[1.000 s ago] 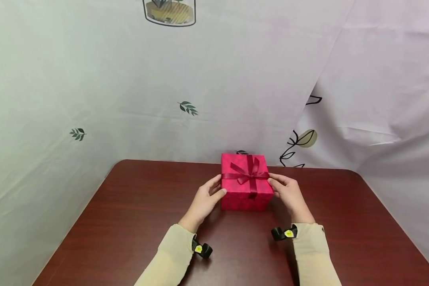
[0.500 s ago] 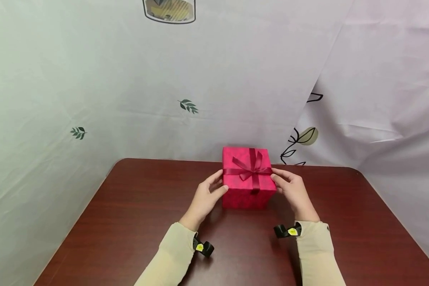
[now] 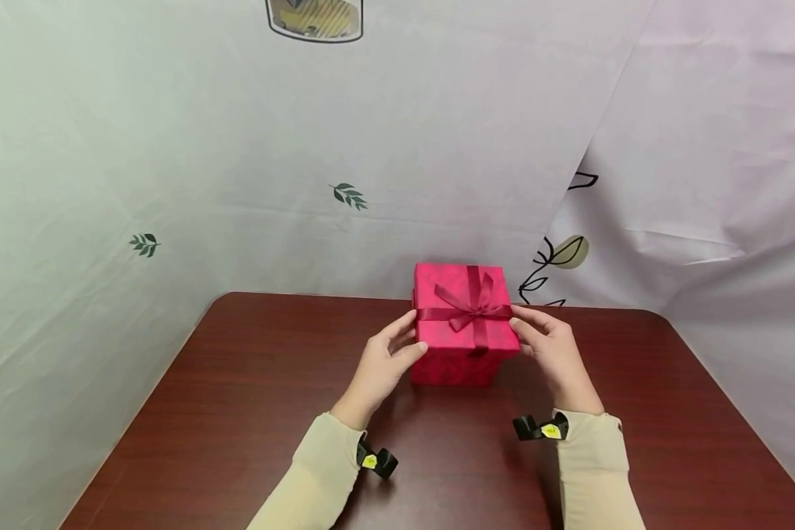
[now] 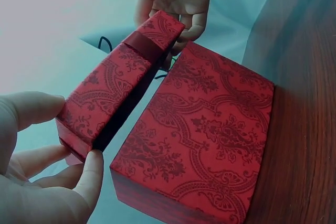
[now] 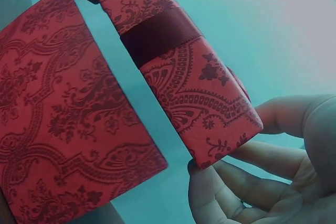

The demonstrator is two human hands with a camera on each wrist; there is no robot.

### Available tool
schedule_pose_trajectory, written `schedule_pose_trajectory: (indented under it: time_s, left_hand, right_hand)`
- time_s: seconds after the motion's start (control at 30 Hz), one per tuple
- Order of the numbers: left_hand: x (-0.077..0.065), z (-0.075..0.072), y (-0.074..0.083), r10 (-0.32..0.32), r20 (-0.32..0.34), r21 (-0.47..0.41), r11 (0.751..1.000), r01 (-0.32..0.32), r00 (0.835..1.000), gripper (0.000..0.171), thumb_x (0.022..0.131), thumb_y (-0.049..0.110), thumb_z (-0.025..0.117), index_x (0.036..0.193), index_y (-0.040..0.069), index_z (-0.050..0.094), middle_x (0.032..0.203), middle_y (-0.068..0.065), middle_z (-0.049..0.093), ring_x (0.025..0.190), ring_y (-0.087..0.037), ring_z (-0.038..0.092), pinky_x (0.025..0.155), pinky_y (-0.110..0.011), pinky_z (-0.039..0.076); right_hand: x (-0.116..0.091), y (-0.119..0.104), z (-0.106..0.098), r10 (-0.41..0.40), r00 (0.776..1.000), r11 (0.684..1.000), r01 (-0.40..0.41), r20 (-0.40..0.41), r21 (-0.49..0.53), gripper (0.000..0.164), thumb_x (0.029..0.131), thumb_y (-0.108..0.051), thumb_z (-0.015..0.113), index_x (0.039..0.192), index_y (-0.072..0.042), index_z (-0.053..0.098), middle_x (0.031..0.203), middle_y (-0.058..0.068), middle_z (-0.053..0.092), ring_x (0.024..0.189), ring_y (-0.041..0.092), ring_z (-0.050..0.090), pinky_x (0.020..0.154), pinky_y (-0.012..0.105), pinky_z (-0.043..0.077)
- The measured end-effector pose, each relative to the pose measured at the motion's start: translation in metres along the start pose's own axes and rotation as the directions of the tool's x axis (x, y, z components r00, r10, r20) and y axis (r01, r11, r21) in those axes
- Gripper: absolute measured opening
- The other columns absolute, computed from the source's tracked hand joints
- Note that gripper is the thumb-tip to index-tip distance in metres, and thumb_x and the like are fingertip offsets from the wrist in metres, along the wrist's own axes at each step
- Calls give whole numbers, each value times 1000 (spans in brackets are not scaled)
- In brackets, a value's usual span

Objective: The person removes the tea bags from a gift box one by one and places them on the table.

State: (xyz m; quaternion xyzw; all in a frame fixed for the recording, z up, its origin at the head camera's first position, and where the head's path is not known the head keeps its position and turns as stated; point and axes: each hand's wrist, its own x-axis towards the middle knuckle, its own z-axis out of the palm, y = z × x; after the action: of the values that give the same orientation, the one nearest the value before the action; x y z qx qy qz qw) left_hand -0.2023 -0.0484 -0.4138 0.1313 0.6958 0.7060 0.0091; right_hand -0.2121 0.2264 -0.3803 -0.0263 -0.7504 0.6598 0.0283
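A red patterned gift box lid (image 3: 437, 283) with a dark red ribbon bow (image 3: 475, 311) is held up off its box base (image 3: 453, 372), which stands on the table. My left hand (image 3: 380, 364) pinches the lid's left side between thumb and fingers. On the opposite side, my right hand (image 3: 559, 357) grips the lid's edge the same way. Both wrist views show a gap between the lid (image 4: 113, 77) and the base (image 5: 79, 108). The inside of the base is hidden.
The brown wooden table (image 3: 271, 383) has its far edge just behind the box. A white cloth backdrop (image 3: 252, 147) with leaf prints hangs behind and to both sides. Each wrist carries a black strap camera (image 3: 379, 462).
Both hands have raised the lid, and it has shifted slightly to the right. The lid has separated from the base, which has stayed on the table.
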Motion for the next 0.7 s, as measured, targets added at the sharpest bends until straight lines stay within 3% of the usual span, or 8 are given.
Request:
schedule_pose_trajectory:
  time_s: [0.17, 0.47, 0.7]
  left_hand:
    - [-3, 4, 2, 14, 18, 0, 1000, -14, 1000, 62, 95, 11, 69, 152, 9, 46, 149, -13, 52, 132, -32, 53, 100, -40, 52]
    - [-8, 19, 0, 51, 72, 9, 999, -52, 996, 62, 97, 9, 68, 154, 6, 43, 152, -15, 48, 132, -34, 53, 99, -35, 52]
    - [-10, 36, 4, 63, 74, 1, 998, -63, 995, 62, 97, 8, 67, 153, 4, 42, 153, -16, 45, 131, -34, 53, 103, -35, 49]
  right_hand:
    - [-3, -3, -7, -15, 1000, 999, 14, 26, 29, 52, 101, -18, 63, 144, 8, 50, 102, -11, 69, 81, 7, 71, 75, 24, 59]
    - [-8, -9, -29, -43, 996, 998, 47, 84, -50, 53, 101, -16, 62, 147, 7, 46, 106, -14, 65, 83, 5, 68, 75, 23, 58]
    - [-14, -13, -43, -38, 997, 997, 42, 67, -69, 52, 102, -15, 60, 146, 9, 45, 103, -17, 65, 81, 6, 69, 73, 23, 58]
